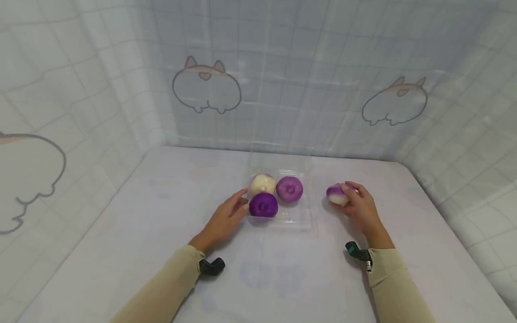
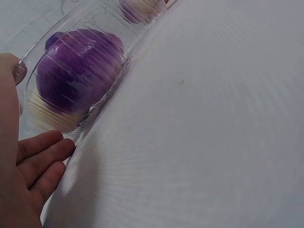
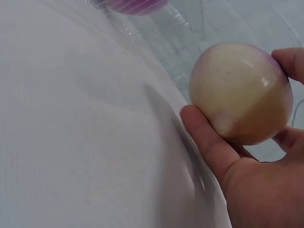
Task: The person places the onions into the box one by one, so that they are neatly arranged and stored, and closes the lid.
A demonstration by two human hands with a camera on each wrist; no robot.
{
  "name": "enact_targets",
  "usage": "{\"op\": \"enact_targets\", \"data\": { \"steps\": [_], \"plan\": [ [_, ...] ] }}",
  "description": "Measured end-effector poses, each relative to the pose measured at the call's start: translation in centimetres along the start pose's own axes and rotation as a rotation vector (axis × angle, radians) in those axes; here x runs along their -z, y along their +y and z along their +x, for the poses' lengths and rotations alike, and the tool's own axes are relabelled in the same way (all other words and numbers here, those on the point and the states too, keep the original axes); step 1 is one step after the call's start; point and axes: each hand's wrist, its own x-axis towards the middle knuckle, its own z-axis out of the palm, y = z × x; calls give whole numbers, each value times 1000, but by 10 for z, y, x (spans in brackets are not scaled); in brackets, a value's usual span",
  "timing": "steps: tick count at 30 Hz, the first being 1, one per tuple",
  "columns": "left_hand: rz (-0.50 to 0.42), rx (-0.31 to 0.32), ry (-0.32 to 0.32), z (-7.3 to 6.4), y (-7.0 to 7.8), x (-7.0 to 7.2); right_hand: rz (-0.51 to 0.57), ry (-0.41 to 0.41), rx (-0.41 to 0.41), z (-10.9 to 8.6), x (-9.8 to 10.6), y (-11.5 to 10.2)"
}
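Onion (image 1: 335,195) right of clear box (image 1: 295,217), grasped from opposite sides by fingers of my right hand (image 1: 362,210), probably for steady hold. Left hand (image 1: 225,220), fingers loose, beside box's left wall, likely bracing it; three onions (image 1: 290,189) inside.

I am reading no text, label, brand, number or sign in any of the three views. On the black wrist-worn device (image 1: 358,253) at the person's right wrist, a small teal patch (image 1: 351,248) is showing, and a pale mark (image 1: 369,266) is sitting by the cuff; from here I am finding both too small to make out as lettering or a label.
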Motion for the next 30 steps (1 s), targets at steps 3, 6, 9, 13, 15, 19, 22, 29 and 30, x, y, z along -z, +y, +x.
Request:
{"op": "enact_targets", "data": {
  "steps": [3,6,9,13,15,19,22,29,30],
  "plan": [
    [1,-1,0,1,0,-1,-20,4,14,0,-1,-2],
    [2,-5,0,1,-1,-1,-26,12,9,-1,-3,-1],
    [-1,-6,-2,0,0,-2,-13,8,3,-2,-5,-1],
    [-12,-4,3,0,1,-1,43,-44,12,-2,-8,-4],
    [-12,5,5,0,1,-2,70,-74,3,-1,-9,-6],
    [-9,0,3,0,-1,-2,90,-94,-18,1,-13,-9],
    [-10,-15,5,3,-1,-3,118,-84,-24,3,-14,-12],
    [-15,1,7,4,-2,-2,227,-125,-11,4,-12,-14],
    [-12,4,5,3,-2,-2,236,-126,-2,3,-12,-14]
  ]
}}
